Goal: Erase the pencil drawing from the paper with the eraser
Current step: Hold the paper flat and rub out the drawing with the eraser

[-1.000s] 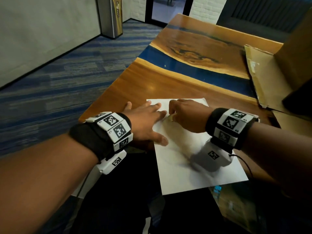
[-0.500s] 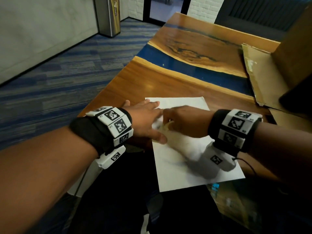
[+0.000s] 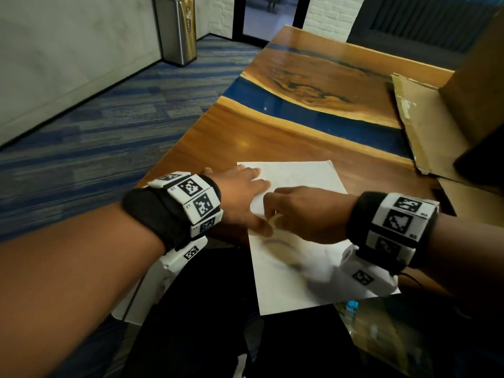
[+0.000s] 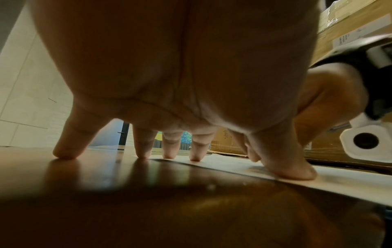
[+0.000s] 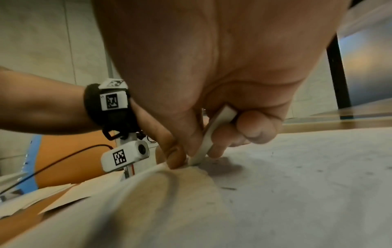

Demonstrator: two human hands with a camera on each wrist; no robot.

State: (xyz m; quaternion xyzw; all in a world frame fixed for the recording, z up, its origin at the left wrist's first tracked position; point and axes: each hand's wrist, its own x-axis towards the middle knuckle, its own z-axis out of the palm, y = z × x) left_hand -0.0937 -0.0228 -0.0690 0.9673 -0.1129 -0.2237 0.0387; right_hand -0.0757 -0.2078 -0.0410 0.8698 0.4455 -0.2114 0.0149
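Note:
A white sheet of paper (image 3: 297,274) lies on the wooden table (image 3: 245,137) near its front edge. My right hand (image 3: 297,214) pinches a flat white eraser (image 5: 214,132) between thumb and fingers, its lower tip pressed to the paper (image 5: 297,184) beside grey smudges. Only a pale sliver of the eraser (image 3: 275,221) shows in the head view. My left hand (image 3: 242,197) lies flat with spread fingers (image 4: 196,151) on the sheet's left edge, thumb (image 4: 284,161) on the paper (image 4: 339,182). Faint pencil marks remain near the hands.
Flattened cardboard (image 3: 420,124) and a cardboard box (image 3: 480,85) lie at the table's right side. A blue resin strip (image 3: 313,113) crosses the tabletop. A metal bin (image 3: 177,28) stands on the carpet at the far left. The table's front edge is just below the paper.
My right hand has slid the eraser down and left across the paper, closer to my left thumb. The left hand has stayed pressed on the sheet's edge.

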